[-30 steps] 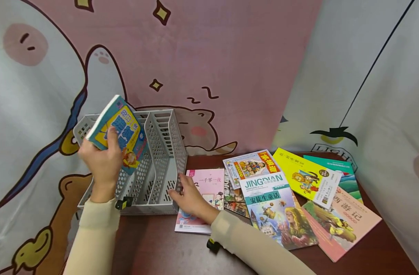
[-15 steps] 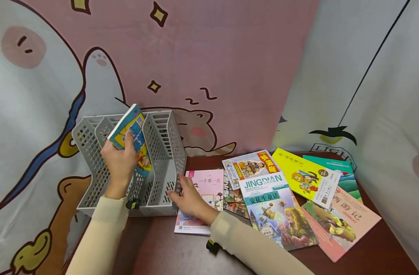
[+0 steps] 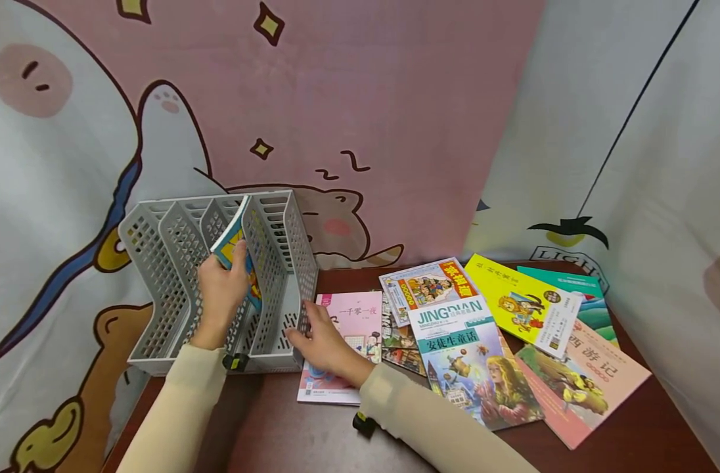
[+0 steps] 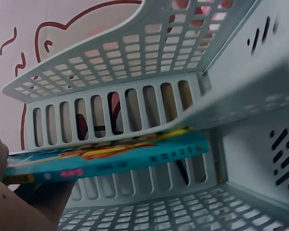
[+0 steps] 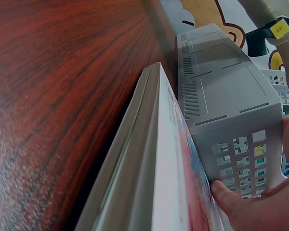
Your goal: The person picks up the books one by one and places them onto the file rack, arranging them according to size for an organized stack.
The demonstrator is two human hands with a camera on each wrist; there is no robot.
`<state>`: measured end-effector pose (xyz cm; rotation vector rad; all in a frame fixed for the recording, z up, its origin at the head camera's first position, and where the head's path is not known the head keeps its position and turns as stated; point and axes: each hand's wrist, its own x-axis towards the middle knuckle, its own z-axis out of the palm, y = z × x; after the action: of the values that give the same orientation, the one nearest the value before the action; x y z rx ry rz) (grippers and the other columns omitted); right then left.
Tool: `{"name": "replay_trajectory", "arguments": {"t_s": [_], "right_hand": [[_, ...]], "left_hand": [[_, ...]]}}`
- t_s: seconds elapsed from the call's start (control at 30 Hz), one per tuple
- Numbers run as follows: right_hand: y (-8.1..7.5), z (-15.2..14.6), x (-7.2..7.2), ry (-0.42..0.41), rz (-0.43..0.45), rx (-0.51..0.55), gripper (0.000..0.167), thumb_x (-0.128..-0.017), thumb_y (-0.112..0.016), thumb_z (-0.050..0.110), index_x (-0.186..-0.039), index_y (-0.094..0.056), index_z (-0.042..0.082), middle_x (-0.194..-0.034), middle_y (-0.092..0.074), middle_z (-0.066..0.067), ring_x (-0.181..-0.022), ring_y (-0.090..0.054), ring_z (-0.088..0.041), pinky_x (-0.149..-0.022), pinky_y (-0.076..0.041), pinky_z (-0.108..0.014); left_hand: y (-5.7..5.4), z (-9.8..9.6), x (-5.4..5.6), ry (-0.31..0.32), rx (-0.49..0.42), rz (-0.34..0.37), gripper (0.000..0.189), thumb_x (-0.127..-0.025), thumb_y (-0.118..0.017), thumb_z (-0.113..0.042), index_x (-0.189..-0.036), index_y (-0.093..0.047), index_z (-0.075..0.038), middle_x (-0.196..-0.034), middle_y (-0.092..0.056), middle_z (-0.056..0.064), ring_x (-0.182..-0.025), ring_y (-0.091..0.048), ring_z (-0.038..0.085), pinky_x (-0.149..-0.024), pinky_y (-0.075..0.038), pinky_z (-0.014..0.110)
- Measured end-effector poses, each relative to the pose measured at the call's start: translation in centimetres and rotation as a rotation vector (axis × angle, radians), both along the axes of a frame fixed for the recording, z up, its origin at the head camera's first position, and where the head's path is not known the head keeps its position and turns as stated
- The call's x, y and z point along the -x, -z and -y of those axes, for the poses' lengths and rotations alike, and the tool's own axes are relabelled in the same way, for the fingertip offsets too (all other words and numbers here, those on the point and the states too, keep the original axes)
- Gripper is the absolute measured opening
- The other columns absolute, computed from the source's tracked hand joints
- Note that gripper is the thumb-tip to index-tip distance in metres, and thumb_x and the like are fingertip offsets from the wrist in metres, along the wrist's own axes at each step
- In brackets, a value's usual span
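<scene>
My left hand (image 3: 221,299) grips a blue and yellow paperback book (image 3: 231,247), thumb on its cover. The book stands tilted inside a compartment of the grey plastic file rack (image 3: 173,240), close against a perforated divider. In the left wrist view the turquoise book edge (image 4: 115,163) lies between the divider walls, its lower end near the rack's front wall. My right hand (image 3: 330,348) holds the rack's right side wall near the front. In the right wrist view, fingers press the perforated panel (image 5: 241,163) from outside, while the thumb goes over its edge.
A pink book (image 3: 351,309) lies right of the rack, partly under my right forearm. Further right are several overlapping books, among them a white and teal one (image 3: 454,328), a yellow one (image 3: 522,305) and a salmon one (image 3: 608,374). A printed cloth (image 3: 395,131) hangs behind the brown table (image 3: 313,440).
My left hand has moved right and down with the book, from above the rack's left part into a compartment left of the rightmost one. The right hand has stayed on the rack's side.
</scene>
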<state>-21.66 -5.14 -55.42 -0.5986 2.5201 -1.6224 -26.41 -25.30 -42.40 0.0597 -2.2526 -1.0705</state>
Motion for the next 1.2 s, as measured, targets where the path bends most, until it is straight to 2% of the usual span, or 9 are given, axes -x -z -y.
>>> {"name": "replay_trajectory", "arguments": {"t_s": [0.2,0.4,0.5,0.63,0.73,0.83,0.9,1.03,1.2], "right_hand": [[-0.7,-0.2,-0.2,-0.011,0.020,-0.007,0.087,-0.106,-0.064,0.053,-0.172,-0.032,0.006,-0.166,-0.042,-0.025,-0.137,-0.063,-0.032,-0.114,-0.058,-0.047],[-2.4,-0.5,-0.9,-0.014,0.068,-0.018,0.085,-0.107,-0.062,0.048,-0.172,-0.031,0.003,-0.170,-0.039,-0.026,-0.148,-0.056,-0.039,-0.123,-0.051,-0.053],[-2.4,-0.4,-0.9,-0.011,0.065,-0.033,0.083,-0.107,-0.062,0.046,-0.172,-0.031,0.003,-0.170,-0.039,-0.025,-0.148,-0.055,-0.037,-0.122,-0.051,-0.052],[-2.5,-0.4,-1.0,-0.014,0.067,-0.025,0.083,-0.108,-0.062,0.045,-0.172,-0.031,0.004,-0.169,-0.040,-0.025,-0.145,-0.058,-0.036,-0.119,-0.055,-0.049],[-2.4,-0.4,-0.9,-0.017,0.074,-0.017,0.083,-0.108,-0.062,0.046,-0.172,-0.031,0.004,-0.169,-0.040,-0.024,-0.143,-0.060,-0.035,-0.118,-0.055,-0.048],[-2.3,-0.5,-0.9,-0.021,0.063,-0.022,0.084,-0.108,-0.062,0.047,-0.172,-0.031,0.002,-0.169,-0.040,-0.025,-0.141,-0.062,-0.034,-0.116,-0.057,-0.047],[-2.3,-0.6,-0.9,-0.028,0.061,-0.016,0.085,-0.108,-0.062,0.049,-0.172,-0.031,0.002,-0.169,-0.039,-0.026,-0.140,-0.063,-0.034,-0.115,-0.058,-0.045],[-2.4,-0.7,-0.9,-0.033,0.067,-0.010,0.086,-0.108,-0.062,0.050,-0.172,-0.031,0.002,-0.170,-0.038,-0.025,-0.139,-0.065,-0.033,-0.115,-0.059,-0.043],[-2.4,-0.5,-1.0,-0.018,0.094,-0.028,0.084,-0.109,-0.062,0.050,-0.173,-0.031,0.005,-0.173,-0.038,-0.022,-0.141,-0.064,-0.034,-0.118,-0.056,-0.044]], "left_hand": [[0.6,0.1,-0.1,0.038,0.067,0.102,0.059,-0.117,-0.050,-0.051,-0.112,-0.072,0.004,-0.070,-0.062,0.019,-0.045,-0.050,0.015,-0.039,-0.040,0.027],[1.5,0.4,-0.4,0.123,0.118,0.271,0.064,-0.117,-0.047,-0.053,-0.144,-0.062,0.003,-0.096,-0.072,0.029,-0.061,-0.066,0.025,-0.048,-0.053,0.031],[2.4,0.5,-0.5,0.185,0.126,0.343,0.064,-0.118,-0.047,-0.049,-0.157,-0.052,0.002,-0.110,-0.072,0.033,-0.078,-0.074,0.040,-0.059,-0.060,0.043],[2.9,0.3,-0.4,0.198,0.125,0.379,0.067,-0.119,-0.048,-0.043,-0.170,-0.036,-0.001,-0.138,-0.067,0.038,-0.111,-0.076,0.051,-0.082,-0.065,0.058],[3.0,0.3,-0.4,0.192,0.126,0.401,0.070,-0.118,-0.047,-0.046,-0.171,-0.034,-0.003,-0.125,-0.070,0.035,-0.095,-0.076,0.046,-0.073,-0.064,0.053],[2.9,0.5,-0.5,0.212,0.118,0.416,0.074,-0.117,-0.048,-0.051,-0.173,-0.031,-0.007,-0.109,-0.069,0.031,-0.072,-0.070,0.031,-0.060,-0.057,0.040],[2.7,0.7,-0.6,0.210,0.104,0.412,0.075,-0.116,-0.049,-0.054,-0.175,-0.029,-0.012,-0.109,-0.070,0.031,-0.066,-0.067,0.026,-0.056,-0.055,0.036],[1.6,0.9,-0.7,0.184,0.084,0.391,0.077,-0.114,-0.053,-0.057,-0.177,-0.027,-0.022,-0.129,-0.071,0.035,-0.069,-0.071,0.032,-0.058,-0.055,0.038],[0.5,0.7,-1.0,0.182,0.112,0.394,0.085,-0.112,-0.054,-0.059,-0.177,-0.023,-0.014,-0.163,-0.051,0.035,-0.056,-0.060,0.025,-0.055,-0.052,0.038]]}}
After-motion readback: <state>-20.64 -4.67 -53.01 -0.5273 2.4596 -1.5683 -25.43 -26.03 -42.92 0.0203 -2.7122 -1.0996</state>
